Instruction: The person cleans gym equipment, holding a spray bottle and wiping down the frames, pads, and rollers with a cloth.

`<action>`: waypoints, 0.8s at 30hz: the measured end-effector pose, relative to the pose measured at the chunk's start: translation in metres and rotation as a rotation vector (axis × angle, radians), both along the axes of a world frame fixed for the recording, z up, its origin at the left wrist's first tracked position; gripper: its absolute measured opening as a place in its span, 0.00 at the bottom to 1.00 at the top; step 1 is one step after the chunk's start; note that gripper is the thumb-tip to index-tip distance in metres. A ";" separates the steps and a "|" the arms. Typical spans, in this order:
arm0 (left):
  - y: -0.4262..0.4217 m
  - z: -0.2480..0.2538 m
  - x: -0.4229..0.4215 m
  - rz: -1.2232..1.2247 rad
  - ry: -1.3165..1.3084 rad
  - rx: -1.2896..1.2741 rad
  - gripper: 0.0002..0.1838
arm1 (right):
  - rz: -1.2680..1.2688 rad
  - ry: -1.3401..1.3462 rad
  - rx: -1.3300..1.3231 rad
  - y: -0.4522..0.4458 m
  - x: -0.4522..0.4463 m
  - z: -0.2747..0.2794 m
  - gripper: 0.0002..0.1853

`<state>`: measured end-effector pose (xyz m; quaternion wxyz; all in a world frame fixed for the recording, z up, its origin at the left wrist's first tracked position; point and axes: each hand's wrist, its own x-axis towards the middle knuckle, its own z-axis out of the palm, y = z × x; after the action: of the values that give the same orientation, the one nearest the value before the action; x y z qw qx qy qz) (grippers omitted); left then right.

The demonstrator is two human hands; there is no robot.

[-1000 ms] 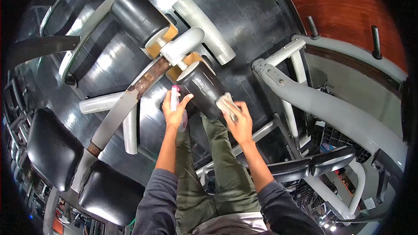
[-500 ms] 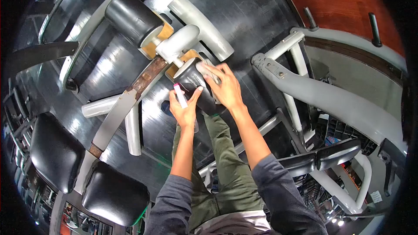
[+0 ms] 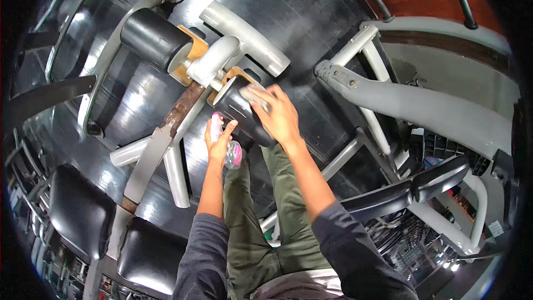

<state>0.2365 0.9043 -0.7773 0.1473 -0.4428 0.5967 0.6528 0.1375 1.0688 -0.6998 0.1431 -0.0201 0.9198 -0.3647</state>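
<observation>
My left hand [image 3: 217,145] is wrapped round a spray bottle [image 3: 234,156] with a white and pink top, a clear body and a pink label. The bottle is beside the near black roller pad [image 3: 237,112], whose cover has pale crease or tear marks. Against the upper right side of that pad, my right hand [image 3: 279,118] presses a light-coloured cloth [image 3: 254,95], partly hidden and blurred under the fingers. A second black roller pad [image 3: 155,39] sits across the grey metal joint [image 3: 214,64] on the same machine.
A rusty-patched machine beam [image 3: 145,161] runs down to two black seat pads [image 3: 82,211] on the left. Grey frame tubes [image 3: 247,39] stand on the dark floor behind the rollers. To the right are a thick grey machine arm [image 3: 411,100] and a padded bench [image 3: 383,194].
The view has shifted. My left hand has turned the spray bottle, so its clear body and pink label now show. My right hand is still at the roller pad with the cloth.
</observation>
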 end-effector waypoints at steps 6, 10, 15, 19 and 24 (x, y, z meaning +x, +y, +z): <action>0.001 0.019 -0.004 0.009 -0.020 0.026 0.38 | 0.024 -0.067 0.011 0.002 -0.010 0.006 0.17; 0.012 0.030 -0.006 0.060 0.077 -0.105 0.29 | -0.221 -0.127 0.056 0.060 0.064 0.007 0.18; 0.055 0.046 -0.015 -0.045 0.215 -0.587 0.30 | -0.413 -0.261 0.018 0.085 0.143 0.000 0.17; 0.055 0.033 -0.009 0.012 0.227 -0.565 0.30 | -0.795 -0.350 -0.405 0.066 0.176 -0.029 0.24; 0.050 0.033 -0.005 0.127 0.268 -0.228 0.25 | -1.069 -0.258 -0.905 0.031 0.131 -0.055 0.28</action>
<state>0.2315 0.9539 -0.7440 -0.0261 -0.4024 0.6520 0.6421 0.2680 1.1001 -0.7552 0.0301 0.4195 0.5378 -0.7307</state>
